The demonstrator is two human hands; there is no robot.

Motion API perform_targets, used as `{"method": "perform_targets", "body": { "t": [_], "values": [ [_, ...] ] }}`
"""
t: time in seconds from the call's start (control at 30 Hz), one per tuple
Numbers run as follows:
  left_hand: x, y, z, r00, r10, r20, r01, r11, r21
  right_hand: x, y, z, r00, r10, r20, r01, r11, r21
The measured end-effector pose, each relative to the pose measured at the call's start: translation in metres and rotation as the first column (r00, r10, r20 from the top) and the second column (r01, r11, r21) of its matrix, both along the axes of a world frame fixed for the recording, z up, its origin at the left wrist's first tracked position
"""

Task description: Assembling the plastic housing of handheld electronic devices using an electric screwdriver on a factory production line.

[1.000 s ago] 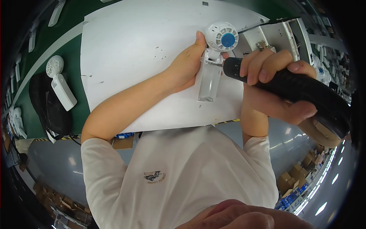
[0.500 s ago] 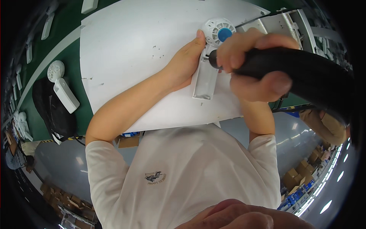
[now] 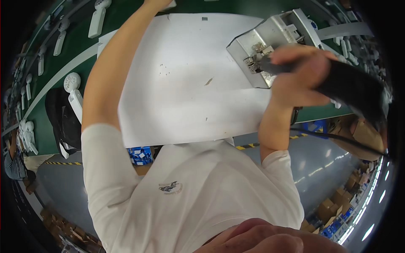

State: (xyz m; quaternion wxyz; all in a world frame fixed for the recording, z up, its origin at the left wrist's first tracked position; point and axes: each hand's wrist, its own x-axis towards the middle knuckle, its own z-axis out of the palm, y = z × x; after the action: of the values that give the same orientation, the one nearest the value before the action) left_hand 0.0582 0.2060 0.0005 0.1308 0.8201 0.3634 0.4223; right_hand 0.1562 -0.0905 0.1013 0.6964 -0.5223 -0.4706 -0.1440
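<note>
My right hand (image 3: 301,76) is wrapped round a black electric screwdriver (image 3: 352,82), somewhat blurred. The driver's tip end reaches to the metal pick-up part of a screw feeder (image 3: 274,36), a silvery box at the back right. My left arm stretches far forward, and my left hand (image 3: 157,3) is cut off by the top edge, its fingers out of sight. Beside that hand a small piece of a white object (image 3: 171,5) shows; whether the hand holds it is hidden.
A white sheet (image 3: 185,101) with small specks covers the green table. To the left lie a white handheld fan (image 3: 74,90) and a black pouch (image 3: 61,120). More white fans (image 3: 98,19) lie further back. A black cable (image 3: 333,135) hangs at the right.
My left hand has gone from the opened white fan on the sheet to the far edge; that fan has left the sheet. The screwdriver has moved from the fan to the screw feeder.
</note>
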Motion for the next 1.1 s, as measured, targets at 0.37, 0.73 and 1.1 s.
{"method": "perform_targets", "body": {
  "t": [0.37,0.73,1.1],
  "values": [
    [0.102,0.06,-0.011,0.667,-0.126,-0.734,-0.182,0.928,-0.325,-0.005,-0.009,0.002,0.699,0.661,-0.272,-0.65,0.746,0.144],
    [-0.047,-0.211,0.031,0.793,0.153,0.59,0.596,0.007,-0.803,-0.002,-0.036,0.009,0.637,0.739,-0.219,-0.68,0.672,0.292],
    [-0.06,-0.22,-0.011,0.579,0.127,0.806,0.803,-0.264,-0.535,-0.008,-0.008,-0.029,0.542,0.823,-0.173,-0.822,0.561,0.094]
  ]
}}
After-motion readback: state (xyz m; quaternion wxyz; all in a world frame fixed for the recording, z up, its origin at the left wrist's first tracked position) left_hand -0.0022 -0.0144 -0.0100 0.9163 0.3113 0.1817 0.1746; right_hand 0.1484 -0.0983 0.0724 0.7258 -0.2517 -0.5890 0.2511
